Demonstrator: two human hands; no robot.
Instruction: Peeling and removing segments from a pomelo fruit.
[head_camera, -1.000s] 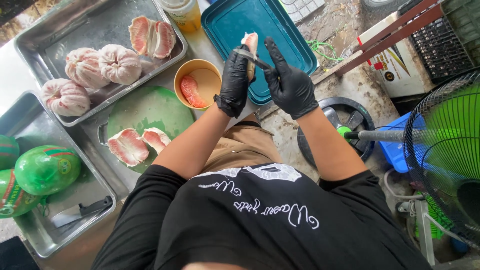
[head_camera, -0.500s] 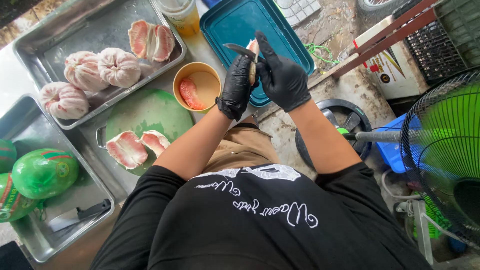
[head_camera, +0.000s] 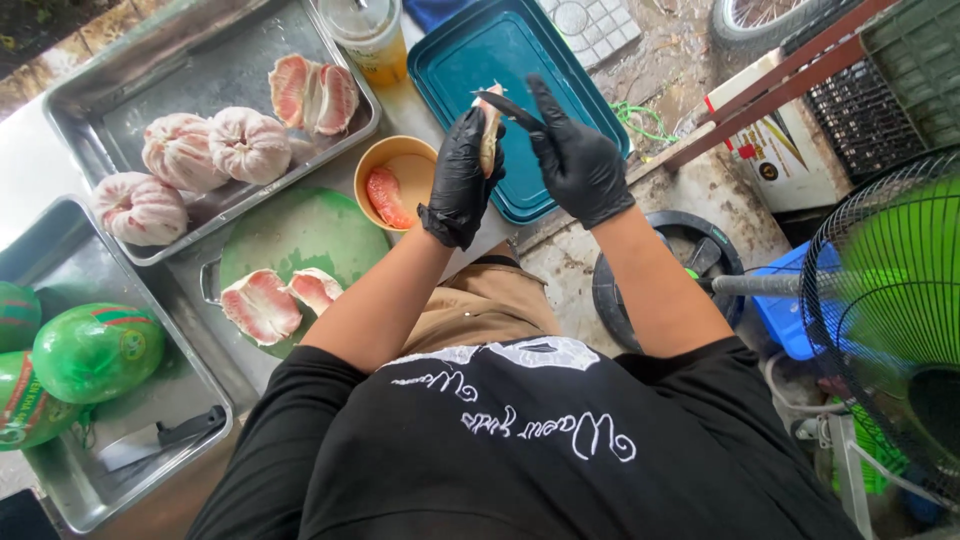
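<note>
Both my hands wear black gloves. My left hand (head_camera: 462, 172) grips a pomelo segment (head_camera: 489, 128) upright over the teal tray (head_camera: 520, 60). My right hand (head_camera: 578, 160) holds a small knife (head_camera: 503, 106) with its blade laid against the top of the segment. An orange paper bowl (head_camera: 400, 165) just left of my left hand contains one peeled pink segment (head_camera: 384, 197). Two pomelo chunks (head_camera: 262, 305) lie on the green round cutting board (head_camera: 300, 235).
A steel tray (head_camera: 120, 70) at the back left holds three peeled pomelos and a split one. A second steel tray (head_camera: 150, 470) holds wrapped green pomelos and a cleaver. A drink cup (head_camera: 368, 30) stands behind. A green fan (head_camera: 890, 300) stands at right.
My hands lifted slightly and turned the segment. The knife blade shifted from the segment's left side to its top right. The view shifted a little.
</note>
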